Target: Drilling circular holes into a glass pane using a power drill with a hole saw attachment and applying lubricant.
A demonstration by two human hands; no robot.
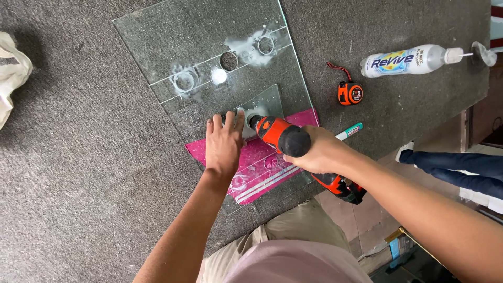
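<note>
On the grey carpeted worktop (pixel 78 157), a large glass sheet (pixel 173 36) lies flat, reaching from the far edge down to the near edge where the person stands. The right hand (pixel 319 154) is clenched around the handle of an orange and black power drill (pixel 283 137), whose nose points down at a small glass piece (pixel 270 102) lying on top of the sheet. The left hand (pixel 224 144) lies flat, palm down and fingers spread, pressing on the small glass piece just beside the drill's nose; it grasps nothing. Under the sheet near the near edge shows a pink card (pixel 257 157) with pale stripes. Farther up the sheet there are two round holes ringed with white dust, a drilled ring mark and a small white disc (pixel 219 76) between them. Off the sheet toward the right edge of the worktop lie an orange tape measure (pixel 350 93), a teal marker pen (pixel 350 131) just beside the right wrist, and, nearer the far right corner, a clear plastic bottle (pixel 411 59) on its side. At the left edge rests a pale cloth bag (pixel 11 73). Beyond the right edge, a leg in blue jeans (pixel 456 165) of another person is in view
</note>
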